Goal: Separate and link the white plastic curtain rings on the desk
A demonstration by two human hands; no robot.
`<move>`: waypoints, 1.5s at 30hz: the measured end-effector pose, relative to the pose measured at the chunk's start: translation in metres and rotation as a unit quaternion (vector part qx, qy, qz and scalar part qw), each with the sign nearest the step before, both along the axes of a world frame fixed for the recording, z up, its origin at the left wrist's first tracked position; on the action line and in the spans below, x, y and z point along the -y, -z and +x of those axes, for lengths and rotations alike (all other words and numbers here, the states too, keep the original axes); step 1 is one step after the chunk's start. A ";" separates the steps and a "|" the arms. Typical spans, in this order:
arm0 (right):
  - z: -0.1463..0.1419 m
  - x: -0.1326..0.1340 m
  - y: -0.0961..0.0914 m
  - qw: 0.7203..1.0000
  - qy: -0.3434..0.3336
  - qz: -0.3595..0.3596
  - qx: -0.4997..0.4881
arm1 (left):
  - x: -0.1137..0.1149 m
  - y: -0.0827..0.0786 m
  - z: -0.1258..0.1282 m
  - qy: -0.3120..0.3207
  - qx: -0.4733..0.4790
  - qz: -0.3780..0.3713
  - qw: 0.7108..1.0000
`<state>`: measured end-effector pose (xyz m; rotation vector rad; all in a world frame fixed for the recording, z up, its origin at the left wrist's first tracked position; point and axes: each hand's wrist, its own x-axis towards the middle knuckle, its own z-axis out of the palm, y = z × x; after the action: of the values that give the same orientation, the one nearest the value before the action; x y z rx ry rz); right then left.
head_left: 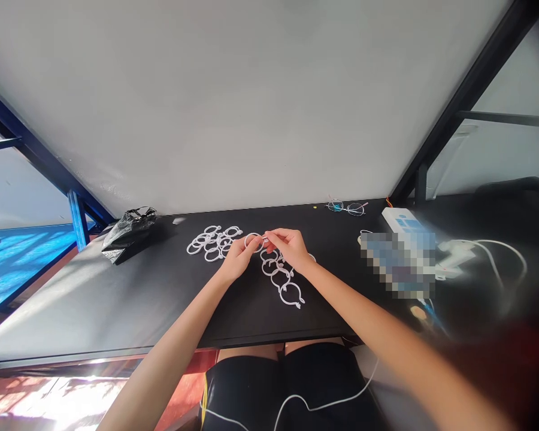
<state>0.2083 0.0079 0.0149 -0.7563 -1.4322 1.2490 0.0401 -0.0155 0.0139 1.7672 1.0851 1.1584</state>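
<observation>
A white plastic curtain ring [253,234] is held up between my two hands above the dark table. My left hand [241,256] pinches its left and lower side. My right hand [293,246] is closed at its right side, thumb and fingertips on the ring's clasp end. Left of my hands lies a loose pile of similar white rings [212,254]. More rings, several of them overlapping, lie under and in front of my right hand; the nearest ring [290,294] shows its open clasp ends.
The black table [170,311] meets a grey wall. A crumpled black plastic bag [129,233] stands at the far left. Eyeglasses [347,208] lie by the wall. On the right are a white power strip [397,218], a pixelated object [397,266] and white cables [498,248].
</observation>
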 end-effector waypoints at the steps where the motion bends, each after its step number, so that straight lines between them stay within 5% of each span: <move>1: 0.000 0.000 0.000 1.000 -0.002 -0.015 -0.007 | 0.000 0.000 0.000 -0.007 -0.003 0.004 1.000; 13: 0.000 0.001 -0.001 0.989 -0.024 -0.148 0.004 | 0.004 0.004 0.003 -0.049 -0.155 0.093 0.982; 25: -0.005 0.008 0.006 0.998 -0.001 0.062 0.016 | 0.008 -0.007 0.004 -0.066 -0.032 -0.035 0.997; 37: -0.005 0.010 -0.007 0.990 -0.050 -0.121 -0.045 | 0.001 0.000 0.001 -0.027 0.019 -0.049 0.998; 45: -0.004 0.008 -0.007 0.984 -0.077 -0.149 -0.063 | -0.002 0.002 0.001 -0.020 0.049 -0.062 0.997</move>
<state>0.2047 -0.0005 0.0218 -0.7595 -1.2329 1.6271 0.0409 -0.0134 0.0116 1.5844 1.1141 1.1634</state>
